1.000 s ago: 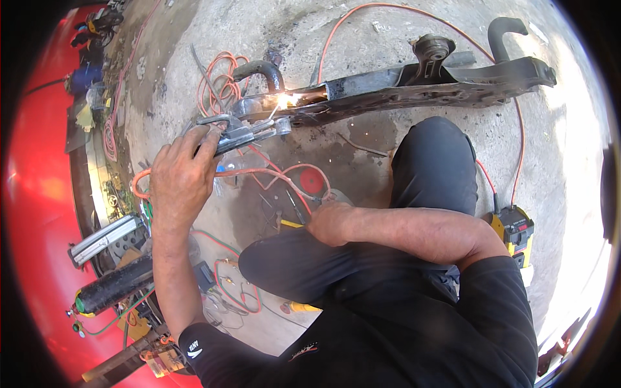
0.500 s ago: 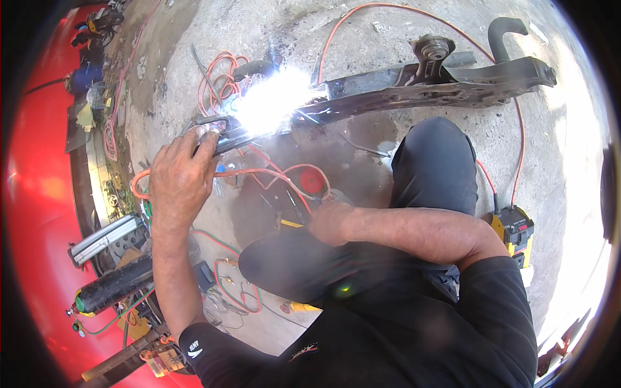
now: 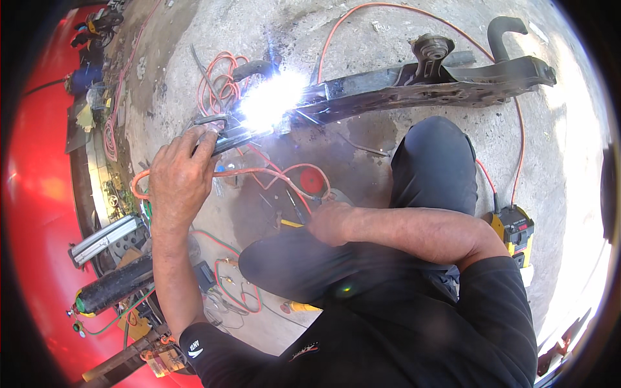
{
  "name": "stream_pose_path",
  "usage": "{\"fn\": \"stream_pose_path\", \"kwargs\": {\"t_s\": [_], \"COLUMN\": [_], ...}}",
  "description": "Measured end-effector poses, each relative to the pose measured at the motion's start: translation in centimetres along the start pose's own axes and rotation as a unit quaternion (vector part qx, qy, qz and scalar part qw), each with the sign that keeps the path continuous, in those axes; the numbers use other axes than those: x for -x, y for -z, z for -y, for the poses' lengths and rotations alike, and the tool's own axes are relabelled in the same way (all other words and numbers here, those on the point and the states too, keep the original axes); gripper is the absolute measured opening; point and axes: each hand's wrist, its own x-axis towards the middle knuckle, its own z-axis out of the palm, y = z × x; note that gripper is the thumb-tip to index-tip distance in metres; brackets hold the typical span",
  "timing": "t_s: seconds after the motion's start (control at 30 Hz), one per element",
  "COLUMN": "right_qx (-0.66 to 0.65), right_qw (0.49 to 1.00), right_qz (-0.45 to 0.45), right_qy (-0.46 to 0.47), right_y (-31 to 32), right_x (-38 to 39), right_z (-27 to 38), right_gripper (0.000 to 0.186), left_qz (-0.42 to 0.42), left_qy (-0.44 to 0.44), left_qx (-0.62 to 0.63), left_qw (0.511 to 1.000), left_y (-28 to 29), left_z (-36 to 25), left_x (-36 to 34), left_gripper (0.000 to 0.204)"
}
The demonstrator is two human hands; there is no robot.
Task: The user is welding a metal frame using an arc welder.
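My left hand is closed on a dark metal welding tool at the near left end of a long black metal frame. A white glaring arc hides that end of the frame and much of the tool's tip. Orange cable runs below my left hand and loops toward my right hand. My right hand is closed low by my bent knee; what it holds is hidden. A red disc and thin metal tools lie on the floor just beyond it.
Coiled orange hose lies behind the frame. A yellow-black machine stands by my right knee. At left are a red painted surface, a black gas cylinder, metal bars and hoses on the concrete floor.
A small glow at the frame's left end has grown into a wide white arc, slightly smaller now than half a second ago. Haze shows over my lap. Both hands have barely moved.
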Motion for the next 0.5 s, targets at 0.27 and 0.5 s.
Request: {"fn": "stream_pose_path", "kwargs": {"t_s": [0.27, 0.5], "right_qx": [-0.005, -0.004], "right_qw": [1.0, 1.0], "right_qz": [0.005, -0.006], "right_qy": [0.007, 0.004], "right_y": [-0.13, -0.45], "right_x": [-0.21, -0.46], "right_z": [-0.05, -0.16], "right_gripper": [0.028, 0.028], "left_qz": [-0.01, -0.017], "left_qy": [-0.005, -0.004], "left_qx": [0.007, 0.003], "left_qw": [1.0, 1.0], "left_y": [0.36, 0.29], "left_z": [-0.09, -0.03], "left_x": [-0.19, -0.09], "left_gripper": [0.037, 0.036]}}
